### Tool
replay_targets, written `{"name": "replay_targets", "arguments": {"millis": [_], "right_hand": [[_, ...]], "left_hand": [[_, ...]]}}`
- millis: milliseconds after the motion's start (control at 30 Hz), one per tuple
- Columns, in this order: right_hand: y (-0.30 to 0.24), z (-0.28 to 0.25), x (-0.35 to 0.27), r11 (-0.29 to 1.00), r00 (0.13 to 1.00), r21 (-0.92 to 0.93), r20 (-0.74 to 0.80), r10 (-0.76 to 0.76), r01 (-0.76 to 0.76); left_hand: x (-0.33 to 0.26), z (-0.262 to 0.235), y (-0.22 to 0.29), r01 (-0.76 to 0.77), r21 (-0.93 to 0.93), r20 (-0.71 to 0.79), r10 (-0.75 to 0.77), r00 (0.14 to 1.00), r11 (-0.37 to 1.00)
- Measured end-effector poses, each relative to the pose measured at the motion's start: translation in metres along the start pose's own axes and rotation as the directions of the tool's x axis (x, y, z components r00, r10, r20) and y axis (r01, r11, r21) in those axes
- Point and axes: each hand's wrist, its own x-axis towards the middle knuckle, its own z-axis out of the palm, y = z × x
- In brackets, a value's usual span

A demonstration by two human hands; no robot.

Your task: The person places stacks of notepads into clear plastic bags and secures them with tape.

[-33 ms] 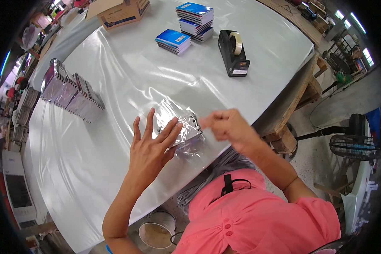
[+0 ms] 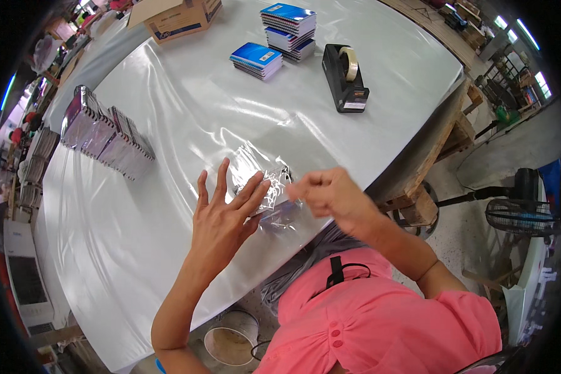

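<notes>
A small bundle in shiny clear plastic film [image 2: 272, 193] lies on the table near its front edge; a dark spiral binding shows at its right end. Glare hides most of what is inside. My left hand [image 2: 225, 215] rests across the bundle's left part with its fingers spread. At the bundle's right end, my right hand [image 2: 330, 194] has its fingers curled and pinched together, slightly blurred. Whatever is between those fingertips is too small to make out. Loose film [image 2: 283, 218] spreads out at the near side of the bundle.
A black tape dispenser [image 2: 343, 81] stands beyond my right hand. Blue spiral notebooks [image 2: 255, 59] are stacked at the back. Wrapped purple notebooks [image 2: 106, 134] stand at the left. An open cardboard box [image 2: 174, 20] is far left; a bucket [image 2: 232, 340] sits below the table edge.
My right hand has shifted slightly to the left and toward me along the bundle's right end. My left hand stays in place.
</notes>
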Motion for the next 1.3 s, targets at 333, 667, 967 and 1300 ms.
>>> {"name": "replay_targets", "arguments": {"millis": [333,667,967,1300], "right_hand": [[0.063,0.027,0.0,0.97,0.965,-0.176,-0.174,-0.198,0.168],[0.086,0.028,0.013,0.92,0.903,-0.21,-0.213,-0.373,0.331],[0.089,0.003,0.03,0.322,0.74,-0.878,0.053,-0.67,0.355],[0.031,0.02,0.001,0.001,0.325,-0.733,0.299,-0.897,0.68]], "left_hand": [[0.0,0.003,0.004,0.013,0.012,-0.002,-0.013,1.0,1.0],[0.041,-0.009,-0.011,0.203,-0.369,0.242,-0.117,0.963,0.907],[0.047,0.007,-0.019,0.313,-0.694,0.366,-0.056,0.929,0.648],[0.035,0.015,-0.008,0.324,-0.592,0.279,-0.189,0.942,0.738]]}}
